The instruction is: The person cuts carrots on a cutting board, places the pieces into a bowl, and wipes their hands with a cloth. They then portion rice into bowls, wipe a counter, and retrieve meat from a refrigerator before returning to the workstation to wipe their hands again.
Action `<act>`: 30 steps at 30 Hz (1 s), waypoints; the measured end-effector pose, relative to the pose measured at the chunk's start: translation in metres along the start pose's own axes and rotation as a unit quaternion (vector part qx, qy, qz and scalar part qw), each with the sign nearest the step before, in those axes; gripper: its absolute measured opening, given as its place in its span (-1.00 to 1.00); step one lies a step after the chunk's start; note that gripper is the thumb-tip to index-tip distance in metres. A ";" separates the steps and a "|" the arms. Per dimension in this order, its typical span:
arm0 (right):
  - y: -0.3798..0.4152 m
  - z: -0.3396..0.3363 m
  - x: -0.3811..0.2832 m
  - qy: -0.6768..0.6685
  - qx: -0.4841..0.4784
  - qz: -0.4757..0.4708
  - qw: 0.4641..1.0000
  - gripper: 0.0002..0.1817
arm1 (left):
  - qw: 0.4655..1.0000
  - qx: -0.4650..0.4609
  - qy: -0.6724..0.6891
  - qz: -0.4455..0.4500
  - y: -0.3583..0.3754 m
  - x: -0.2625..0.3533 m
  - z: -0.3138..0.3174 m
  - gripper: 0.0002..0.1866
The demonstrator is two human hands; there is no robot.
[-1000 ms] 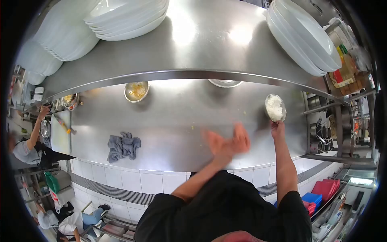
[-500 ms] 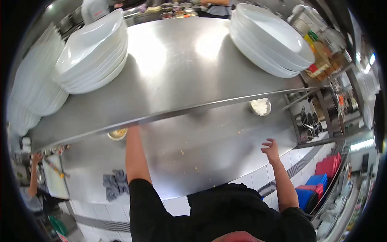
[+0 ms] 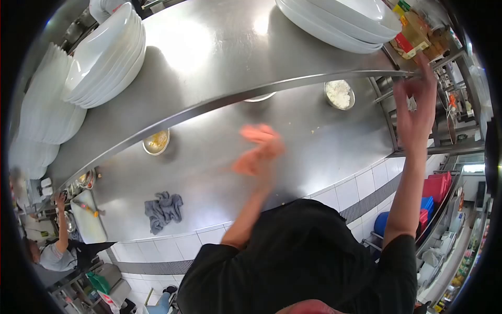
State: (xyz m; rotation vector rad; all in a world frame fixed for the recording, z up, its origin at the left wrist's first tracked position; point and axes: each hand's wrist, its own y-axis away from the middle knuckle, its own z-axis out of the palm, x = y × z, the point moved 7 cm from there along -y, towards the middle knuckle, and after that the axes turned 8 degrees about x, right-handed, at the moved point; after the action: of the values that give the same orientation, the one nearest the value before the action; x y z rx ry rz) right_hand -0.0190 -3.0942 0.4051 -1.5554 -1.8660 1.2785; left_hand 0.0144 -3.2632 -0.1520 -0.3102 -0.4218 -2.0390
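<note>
My left hand [image 3: 260, 150] is smeared by motion over the steel counter [image 3: 209, 172] and looks orange. Its fingers are too blurred to tell whether they hold anything. A white bowl's edge [image 3: 260, 98] shows beyond it, mostly hidden under the upper shelf [image 3: 225, 68]. My right hand [image 3: 417, 107] is raised by the shelf's right end, thumb and fingers apart with nothing between them, overlapping the rack in this view. A bowl of white crumbly food [image 3: 339, 94] sits to its left. Farther left stand a bowl with yellow food [image 3: 156, 142] and a crumpled grey cloth [image 3: 163, 210].
Stacked white dishes line the shelf, a tall stack [image 3: 107, 60] at left and another [image 3: 340, 26] at right. A food carton [image 3: 410, 36] sits at the far right. At the left, a co-worker [image 3: 57, 251] stands by a white cutting board [image 3: 88, 217].
My left hand has come out from under the shelf and swung right over the counter. My right hand has risen to the shelf's right end. The view has shifted.
</note>
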 end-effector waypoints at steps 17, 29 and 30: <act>-0.090 0.016 0.051 -0.087 -0.094 0.046 0.991 -0.58 | 0.704 0.184 -0.636 0.256 0.179 0.197 0.027 -0.57; 0.093 -0.239 0.165 -0.164 0.040 0.269 0.948 -0.38 | 0.740 0.587 -0.132 0.301 0.092 0.454 -0.198 -0.55; 0.103 -0.207 0.140 -0.131 -0.095 0.307 0.938 -0.50 | 0.750 0.578 -0.117 0.300 0.077 0.457 -0.235 -0.60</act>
State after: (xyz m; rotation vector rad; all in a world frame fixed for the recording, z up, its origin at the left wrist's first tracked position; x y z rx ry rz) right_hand 0.1558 -2.8880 0.3899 -2.2913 -1.7538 1.6674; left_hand -0.1457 -3.7574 -0.1748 0.0882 -1.4304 -0.8245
